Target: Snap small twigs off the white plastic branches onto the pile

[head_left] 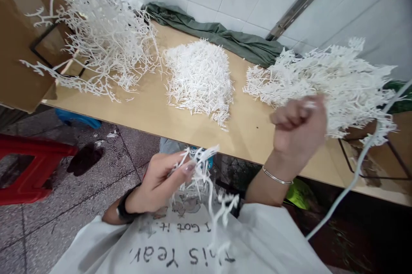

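Nearest the camera is the person's white shirt (193,244), its printed lettering upside down from this view, and just above it the left hand (161,179) holds a white branched sprig (209,184) over the lap, below the worktop (141,106) edge. That grip is closed on the sprig's stems, thumb pressing them against the fingers, so the loose tips hang down and fan out free of the palm, which looks like a way to keep the piece steady and within reach of the other hand. Far left on the floor stands a red stool (28,167), and above it a cardboard box (19,51) leans at the worktop's end with a tangle of long white branches (103,38) spilling from it onto the wood, kept apart from the smaller stuff. Mid-worktop sits a neat heap of short white bits (199,76), well apart from both hands, apparently sorted pieces. Behind it a green cloth (219,34) lies bunched against the tiled wall. Further right, the right hand (299,128), blurred, is raised over the worktop edge with fingers curled into a fist just beside a big pile of white sprigs (328,81); whether that grip encloses anything I cannot tell. A white cable (360,167) runs across the right side.
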A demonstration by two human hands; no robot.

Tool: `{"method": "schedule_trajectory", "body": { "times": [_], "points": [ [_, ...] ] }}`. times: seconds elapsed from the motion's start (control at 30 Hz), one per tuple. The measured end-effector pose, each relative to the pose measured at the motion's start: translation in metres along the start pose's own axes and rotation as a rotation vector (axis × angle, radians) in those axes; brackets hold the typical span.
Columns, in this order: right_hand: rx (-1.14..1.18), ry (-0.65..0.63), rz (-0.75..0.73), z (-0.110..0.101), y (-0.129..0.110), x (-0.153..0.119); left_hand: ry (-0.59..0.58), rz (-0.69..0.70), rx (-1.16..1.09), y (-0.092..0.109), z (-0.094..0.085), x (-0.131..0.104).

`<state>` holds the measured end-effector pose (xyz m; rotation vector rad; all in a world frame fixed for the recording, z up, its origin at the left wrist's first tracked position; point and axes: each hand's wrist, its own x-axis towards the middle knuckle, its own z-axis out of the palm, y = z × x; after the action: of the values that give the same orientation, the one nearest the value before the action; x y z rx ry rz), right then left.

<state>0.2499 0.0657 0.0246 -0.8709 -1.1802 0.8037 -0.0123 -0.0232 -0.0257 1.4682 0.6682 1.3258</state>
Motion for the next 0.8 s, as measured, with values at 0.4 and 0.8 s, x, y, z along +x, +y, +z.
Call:
{"method": "schedule_trajectory", "body": {
  "times": [0.4,0.8],
  "points": [
    [-0.685,-0.298,-0.098,0.038,0.072,0.007,0.049,-0.215,-0.146,-0.021,0.002,0.024],
    [0.157,-0.486,0.387,0.078,0.036,-0.035,0.064,-0.123,-0.02,-0.022,0.006,0.014]
  ]
}}
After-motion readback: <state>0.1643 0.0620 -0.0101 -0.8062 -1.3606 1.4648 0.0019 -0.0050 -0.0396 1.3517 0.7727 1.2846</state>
